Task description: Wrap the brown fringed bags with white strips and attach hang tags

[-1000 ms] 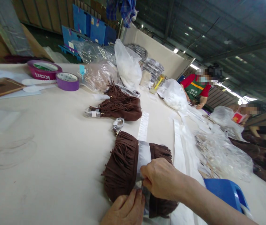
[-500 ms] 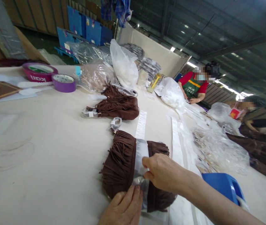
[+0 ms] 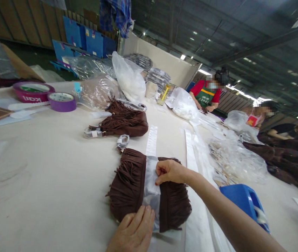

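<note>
A dark brown fringed bag [image 3: 127,185] lies in front of me, with a pale translucent strip [image 3: 152,171] across its middle. My left hand [image 3: 135,226] lies flat on the near end of this strip, fingers stretched out. Bent over the strip's right edge, my right hand [image 3: 170,171] has thumb and fingers closed together; whatever is between them is hidden. A wrapped metal clasp [image 3: 122,140] sticks out at the bag's far left corner. Beyond it rests a second brown fringed bag [image 3: 131,124], and a white strip [image 3: 152,140] runs along the table between.
Purple tape rolls [image 3: 62,102] and white plastic tools [image 3: 29,109] lie at the left. Long white strips [image 3: 192,157], a blue tape dispenser [image 3: 243,201] and clear plastic wrap [image 3: 238,157] are at the right. Across the table, a person in a green apron [image 3: 206,95] works.
My right hand has shifted slightly up along the strip, its fingers still curled. My left hand stays on the strip's near end. The whole view has moved slightly.
</note>
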Motion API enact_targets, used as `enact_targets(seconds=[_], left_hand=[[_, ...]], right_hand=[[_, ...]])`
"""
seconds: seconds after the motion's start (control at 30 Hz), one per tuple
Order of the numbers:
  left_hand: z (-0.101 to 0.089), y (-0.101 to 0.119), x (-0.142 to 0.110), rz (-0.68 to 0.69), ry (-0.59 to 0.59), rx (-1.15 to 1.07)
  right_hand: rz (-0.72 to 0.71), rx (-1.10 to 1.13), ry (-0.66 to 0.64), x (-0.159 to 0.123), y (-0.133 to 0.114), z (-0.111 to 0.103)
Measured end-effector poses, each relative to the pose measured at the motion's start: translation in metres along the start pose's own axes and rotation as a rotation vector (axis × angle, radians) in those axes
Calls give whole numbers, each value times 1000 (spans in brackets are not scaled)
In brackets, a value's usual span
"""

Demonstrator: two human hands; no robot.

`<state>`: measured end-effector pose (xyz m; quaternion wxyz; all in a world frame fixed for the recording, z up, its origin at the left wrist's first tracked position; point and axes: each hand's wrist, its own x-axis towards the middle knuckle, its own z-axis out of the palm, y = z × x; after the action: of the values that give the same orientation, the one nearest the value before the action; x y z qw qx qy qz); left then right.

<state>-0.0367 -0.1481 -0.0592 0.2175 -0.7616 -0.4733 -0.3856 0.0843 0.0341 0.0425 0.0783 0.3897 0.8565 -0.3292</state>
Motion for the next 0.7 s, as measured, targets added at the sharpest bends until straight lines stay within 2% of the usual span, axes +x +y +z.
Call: enact_targets(seconds=[0.1, 0.13, 0.17, 0.2, 0.27, 0.33, 0.4, 0.47, 0.53, 0.63, 0.7], left_hand=[[-2, 1, -1, 1, 7, 4], [-3, 2, 0, 2, 20, 5], [-4, 2, 0, 0, 28, 4], [-5, 2, 1, -6, 34, 1], [-6, 2, 3, -16, 42, -10], [-5, 2, 5, -13, 62, -23], [-3, 2, 7, -1, 138, -25], [-1, 2, 6, 1, 239, -17], [-2, 0, 3, -6, 268, -25], [-14, -5, 0, -3, 142, -77], [-26, -10, 9, 23, 54, -95]], right_hand=[[-68, -59, 287, -33, -12, 23], [-171, -104, 418, -46, -17, 33], [-300, -154, 489, -58, -22, 45], [-405, -222, 500, -68, -26, 56], [-530, -386, 563, -81, -31, 78], [-563, -522, 659, -84, -31, 95], [-570, -579, 758, -80, -29, 106], [-565, -564, 805, -75, -26, 110], [-586, -507, 781, -75, -22, 110], [-664, -383, 695, -83, -14, 108], [-632, -344, 747, -93, -8, 108]])
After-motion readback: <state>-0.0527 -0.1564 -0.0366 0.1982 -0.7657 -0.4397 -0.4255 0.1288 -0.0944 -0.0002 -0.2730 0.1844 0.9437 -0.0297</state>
